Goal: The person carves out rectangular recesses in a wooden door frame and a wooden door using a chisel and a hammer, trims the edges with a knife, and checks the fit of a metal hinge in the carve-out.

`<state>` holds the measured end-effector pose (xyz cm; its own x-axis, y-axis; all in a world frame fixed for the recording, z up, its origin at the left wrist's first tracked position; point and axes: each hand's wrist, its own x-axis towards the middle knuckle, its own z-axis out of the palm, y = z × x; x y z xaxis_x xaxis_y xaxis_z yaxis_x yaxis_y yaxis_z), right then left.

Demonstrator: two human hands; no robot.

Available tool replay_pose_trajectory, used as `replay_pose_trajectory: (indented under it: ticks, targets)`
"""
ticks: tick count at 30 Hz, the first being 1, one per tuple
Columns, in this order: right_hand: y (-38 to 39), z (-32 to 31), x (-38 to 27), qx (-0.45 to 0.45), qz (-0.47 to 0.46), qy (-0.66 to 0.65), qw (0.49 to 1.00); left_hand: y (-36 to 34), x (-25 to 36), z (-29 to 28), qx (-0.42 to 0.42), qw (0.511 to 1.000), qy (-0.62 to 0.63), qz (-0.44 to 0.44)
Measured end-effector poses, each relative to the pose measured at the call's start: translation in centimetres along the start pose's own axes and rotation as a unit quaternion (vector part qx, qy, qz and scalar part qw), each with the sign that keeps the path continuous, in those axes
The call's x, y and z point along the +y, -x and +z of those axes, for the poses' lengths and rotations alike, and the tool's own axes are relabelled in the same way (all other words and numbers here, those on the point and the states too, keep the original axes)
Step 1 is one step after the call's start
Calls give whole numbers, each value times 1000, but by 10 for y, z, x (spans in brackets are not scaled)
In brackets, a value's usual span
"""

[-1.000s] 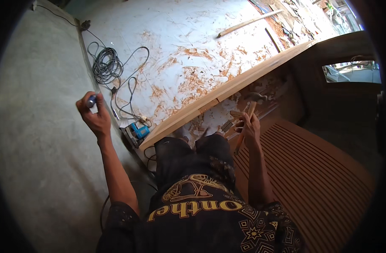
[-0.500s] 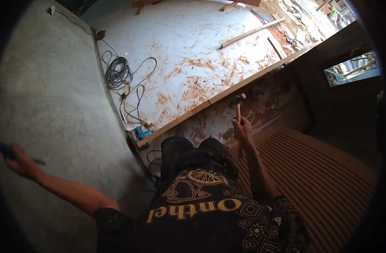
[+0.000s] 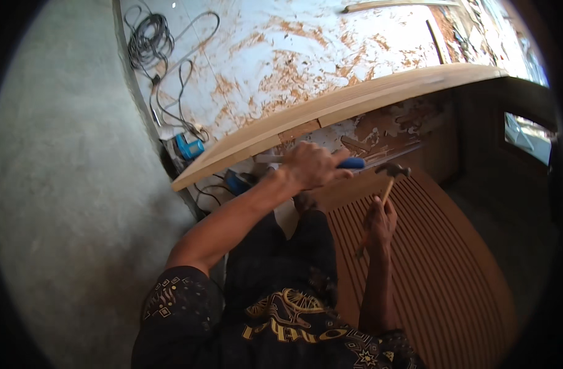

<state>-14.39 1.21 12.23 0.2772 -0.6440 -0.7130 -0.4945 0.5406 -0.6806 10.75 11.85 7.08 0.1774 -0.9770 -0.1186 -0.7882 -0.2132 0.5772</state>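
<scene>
My left hand (image 3: 312, 165) is closed around a chisel with a blue handle (image 3: 353, 163); its flat metal blade (image 3: 268, 158) points left, by the near edge of a long wooden board (image 3: 232, 152). A shallow reddish recess (image 3: 299, 130) is cut in that edge, just beyond the hand. To the right, my right hand (image 3: 380, 222) grips a claw hammer by its wooden handle, with the dark head (image 3: 393, 170) up. The hammer is apart from the chisel, over a brown slatted panel (image 3: 441, 246).
Beyond the board, wood shavings litter the white floor (image 3: 244, 55). A coiled black cable (image 3: 151, 40) and a blue power tool (image 3: 189, 146) lie along the grey wall (image 3: 60, 154). A wooden strip (image 3: 398, 5) lies at the far side.
My left hand has swung from the far left over to the board with the chisel. My right hand, still holding the hammer, has moved slightly right and nearer. The view has shifted closer to the board.
</scene>
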Motion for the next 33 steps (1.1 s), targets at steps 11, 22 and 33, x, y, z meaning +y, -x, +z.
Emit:
replay_pose_trajectory:
  ticks: [11,22,33]
  targets:
    - [-59,6,-10,45,-14,32,998,-52,-20,108,82,988,125,-35]
    - [-98,12,-64,27,-91,53,994,-91,-34,117,181,965,185,-54]
    - [-103,16,-77,-5,-131,65,989,-98,-42,109,195,963,178,-58]
